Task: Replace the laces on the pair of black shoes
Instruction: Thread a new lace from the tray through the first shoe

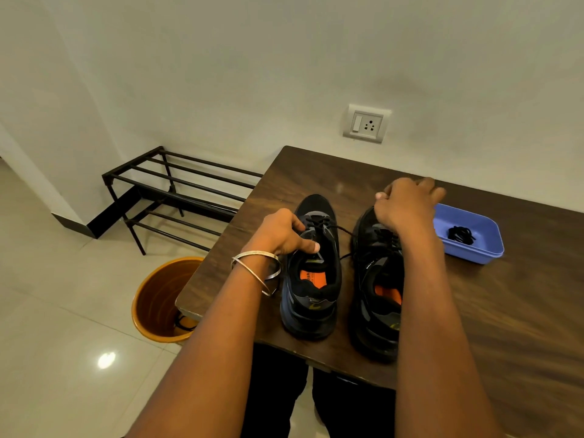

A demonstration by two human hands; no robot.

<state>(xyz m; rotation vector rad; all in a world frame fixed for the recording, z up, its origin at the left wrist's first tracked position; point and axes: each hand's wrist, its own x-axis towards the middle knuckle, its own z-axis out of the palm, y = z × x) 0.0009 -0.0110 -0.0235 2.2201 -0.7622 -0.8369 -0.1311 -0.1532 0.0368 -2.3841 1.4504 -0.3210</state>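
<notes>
Two black shoes with orange insoles stand side by side on the dark wooden table (521,311), toes pointing away from me. My left hand (284,232) grips the tongue area of the left shoe (311,279), thumb on its collar. A black lace (343,229) runs taut from the left shoe's upper eyelets to the right. My right hand (407,200) is curled above the toe of the right shoe (376,292) and pinches that lace's end. A bundled black lace (461,234) lies in the blue tray (483,248).
The blue tray sits on the table to the right of the shoes. An orange bin (158,298) stands on the tiled floor at the table's left corner, with something black inside. A black metal shoe rack (177,191) stands against the wall.
</notes>
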